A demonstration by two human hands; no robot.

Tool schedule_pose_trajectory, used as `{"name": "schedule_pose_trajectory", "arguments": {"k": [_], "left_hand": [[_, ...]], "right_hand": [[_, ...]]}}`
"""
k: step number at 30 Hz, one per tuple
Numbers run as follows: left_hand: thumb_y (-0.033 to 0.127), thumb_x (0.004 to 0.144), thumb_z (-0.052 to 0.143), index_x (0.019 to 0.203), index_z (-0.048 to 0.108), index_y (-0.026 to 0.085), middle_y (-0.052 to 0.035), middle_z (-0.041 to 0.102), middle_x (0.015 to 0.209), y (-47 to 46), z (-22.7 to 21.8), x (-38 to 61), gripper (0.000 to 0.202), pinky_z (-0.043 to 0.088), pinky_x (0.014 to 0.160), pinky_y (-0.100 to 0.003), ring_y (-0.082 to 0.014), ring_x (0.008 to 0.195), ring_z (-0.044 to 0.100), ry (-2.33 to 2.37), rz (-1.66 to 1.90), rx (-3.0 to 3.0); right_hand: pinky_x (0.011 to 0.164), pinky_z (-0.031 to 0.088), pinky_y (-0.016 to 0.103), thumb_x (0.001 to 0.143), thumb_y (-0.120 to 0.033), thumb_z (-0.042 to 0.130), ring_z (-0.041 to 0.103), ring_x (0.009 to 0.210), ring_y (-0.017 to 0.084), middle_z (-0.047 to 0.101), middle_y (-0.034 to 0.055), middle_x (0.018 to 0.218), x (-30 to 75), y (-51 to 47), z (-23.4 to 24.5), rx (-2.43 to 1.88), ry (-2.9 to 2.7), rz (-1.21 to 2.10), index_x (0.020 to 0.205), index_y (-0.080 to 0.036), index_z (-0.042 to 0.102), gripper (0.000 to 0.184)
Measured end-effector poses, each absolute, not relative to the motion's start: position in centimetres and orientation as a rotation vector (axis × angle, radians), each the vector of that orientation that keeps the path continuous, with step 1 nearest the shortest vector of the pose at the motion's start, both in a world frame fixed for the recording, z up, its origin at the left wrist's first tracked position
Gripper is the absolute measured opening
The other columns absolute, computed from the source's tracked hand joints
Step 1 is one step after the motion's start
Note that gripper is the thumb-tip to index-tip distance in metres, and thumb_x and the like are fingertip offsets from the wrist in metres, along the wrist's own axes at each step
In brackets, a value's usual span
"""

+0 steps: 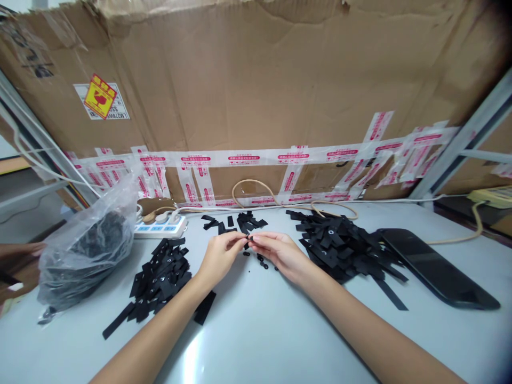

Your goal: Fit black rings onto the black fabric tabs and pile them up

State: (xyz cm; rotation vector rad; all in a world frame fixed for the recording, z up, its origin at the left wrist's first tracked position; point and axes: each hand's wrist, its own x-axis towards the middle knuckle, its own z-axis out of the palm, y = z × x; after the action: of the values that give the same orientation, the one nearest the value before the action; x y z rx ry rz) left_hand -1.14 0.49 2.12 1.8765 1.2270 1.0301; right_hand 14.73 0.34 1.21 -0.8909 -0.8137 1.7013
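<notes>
both hands meet above the middle of the smooth, pale table point(256, 336). the left hand point(222, 257) and right hand point(280, 257) are mostly closed, their fingertips pinching a small black piece point(248, 240) between them; its exact shape is hidden. near the hands lie small black rings point(261, 261). matte black strips with punched eyelets sit in loose heaps: a left pile point(160, 272), a larger right pile point(340, 248) and a small far cluster point(247, 221). at far left, a crinkled clear plastic bag point(86, 256) holds more black pieces. a white power strip point(160, 229) lies just beside it, and a glossy black slab point(436, 266) lies at right. corrugated cardboard point(224, 90) banded with red-printed white tape stands along the far edge. another person's hand point(20, 253) enters at left.
</notes>
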Motion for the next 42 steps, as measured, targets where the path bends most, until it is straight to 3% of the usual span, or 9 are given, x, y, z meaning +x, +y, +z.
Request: {"name": "schedule_pose_trajectory", "arguments": {"k": [23, 31, 35, 42], "left_hand": [[0.035, 0.078, 0.055, 0.086, 0.067, 0.016, -0.0049, 0.069, 0.081, 1.2, 1.1, -1.4, 0.024, 0.05, 0.074, -0.031, -0.0183, 0.074, 0.063, 1.156, 1.019, 1.758], [0.035, 0.07, 0.062, 0.079, 0.064, 0.013, -0.0043, 0.065, 0.076, 1.4, 1.1, -1.1, 0.023, 0.05, 0.071, -0.031, -0.0153, 0.069, 0.06, 1.042, 1.073, 1.447], [0.031, 0.063, 0.066, 0.074, 0.06, 0.014, -0.0013, 0.062, 0.069, 1.6, 1.4, -1.2, 0.021, 0.049, 0.069, -0.029, -0.0141, 0.067, 0.059, 1.126, 1.196, 1.274], [0.025, 0.061, 0.066, 0.077, 0.049, 0.018, -0.0025, 0.064, 0.079, 1.5, 2.2, -1.3, 0.024, 0.05, 0.073, -0.033, -0.0166, 0.075, 0.063, 1.095, 1.419, 0.938]], "right_hand": [[0.077, 0.051, 0.023, 0.059, -0.016, 0.073, 0.064, 0.066, 0.011, 0.07, 0.0056, 0.07, 14.8, 0.3, 1.3, -0.883, -0.756, 1.71, 0.069, -0.012, 0.07, 0.011], [0.077, 0.051, 0.021, 0.059, -0.015, 0.072, 0.064, 0.068, 0.011, 0.071, 0.0062, 0.072, 14.7, 0.4, 1.4, -0.867, -0.751, 1.722, 0.069, -0.012, 0.07, 0.01], [0.078, 0.05, 0.022, 0.06, -0.016, 0.072, 0.064, 0.068, 0.011, 0.071, 0.0059, 0.072, 14.8, 0.3, 1.4, -0.885, -0.777, 1.71, 0.069, -0.012, 0.07, 0.01], [0.072, 0.049, 0.028, 0.061, -0.019, 0.069, 0.062, 0.064, 0.014, 0.069, 0.0067, 0.067, 15.4, 0.5, 1.6, -1.174, -1.121, 1.588, 0.064, -0.013, 0.069, 0.007]]}}
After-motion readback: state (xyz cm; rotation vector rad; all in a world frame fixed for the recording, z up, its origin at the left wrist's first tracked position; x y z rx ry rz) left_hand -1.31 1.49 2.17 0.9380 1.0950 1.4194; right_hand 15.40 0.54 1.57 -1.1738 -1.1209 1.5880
